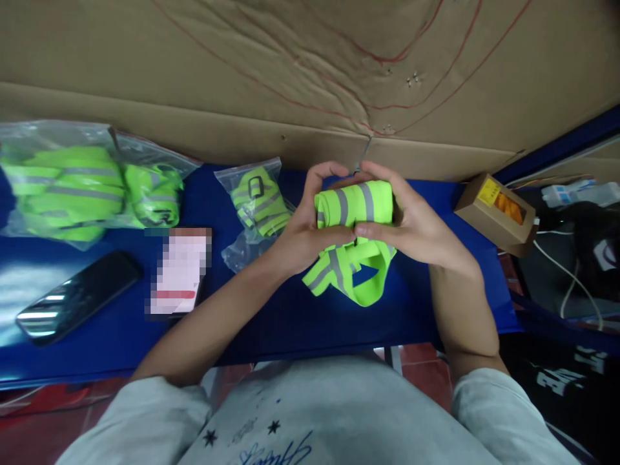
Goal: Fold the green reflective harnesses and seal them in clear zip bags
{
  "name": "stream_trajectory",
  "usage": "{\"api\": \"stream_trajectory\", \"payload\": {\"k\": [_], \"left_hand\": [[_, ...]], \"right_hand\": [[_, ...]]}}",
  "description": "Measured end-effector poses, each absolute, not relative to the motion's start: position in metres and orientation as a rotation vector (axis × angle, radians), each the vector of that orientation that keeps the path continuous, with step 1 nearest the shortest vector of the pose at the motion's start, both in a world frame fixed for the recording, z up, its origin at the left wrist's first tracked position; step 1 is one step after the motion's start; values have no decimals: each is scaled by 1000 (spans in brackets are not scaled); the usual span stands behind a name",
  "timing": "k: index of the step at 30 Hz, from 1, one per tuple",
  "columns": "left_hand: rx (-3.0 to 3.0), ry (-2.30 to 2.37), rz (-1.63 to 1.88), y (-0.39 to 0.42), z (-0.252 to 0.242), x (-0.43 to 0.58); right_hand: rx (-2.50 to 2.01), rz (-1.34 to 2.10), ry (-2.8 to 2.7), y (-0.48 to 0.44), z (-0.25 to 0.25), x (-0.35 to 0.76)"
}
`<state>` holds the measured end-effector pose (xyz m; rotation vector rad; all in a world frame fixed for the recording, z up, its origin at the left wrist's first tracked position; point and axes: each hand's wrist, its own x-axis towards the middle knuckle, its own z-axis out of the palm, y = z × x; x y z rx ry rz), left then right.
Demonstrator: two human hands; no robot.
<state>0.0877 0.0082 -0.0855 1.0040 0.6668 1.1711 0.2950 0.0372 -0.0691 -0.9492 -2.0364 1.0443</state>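
Between my two hands is a neon-yellow reflective strap with grey stripes, wound into a thick roll. My left hand grips the roll's left end, thumb along its near side. My right hand closes round the right end, its thumb tip almost meeting the left one. Below the thumbs, a loose loop and a short tail of the same strap hang over the blue table. Just left of my left hand lies a clear zip bag with a folded neon-yellow strap and black buckle.
Two larger clear bags of neon-yellow reflective straps lie at the left. Nearer are a dark phone and a lit, blurred phone. A cardboard box stands at the table's right end. Behind rises a brown cardboard wall.
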Motion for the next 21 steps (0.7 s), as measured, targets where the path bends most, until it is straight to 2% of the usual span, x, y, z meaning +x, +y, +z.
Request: {"api": "stream_trajectory", "payload": {"k": [4,7,11,17,21], "left_hand": [[1235,724,1385,8,-86,89],[1145,620,1443,11,-88,89],[960,516,1277,11,-89,89],[795,670,1024,11,-96,97],[687,525,975,14,-99,99]], "right_hand": [[-961,1165,-1886,37,-79,284],[-945,1108,-1827,34,-77,277],[-983,905,-1746,29,-73,271],[-999,528,-1701,22,-76,267],[-971,483,-1787,24,-78,273]]}}
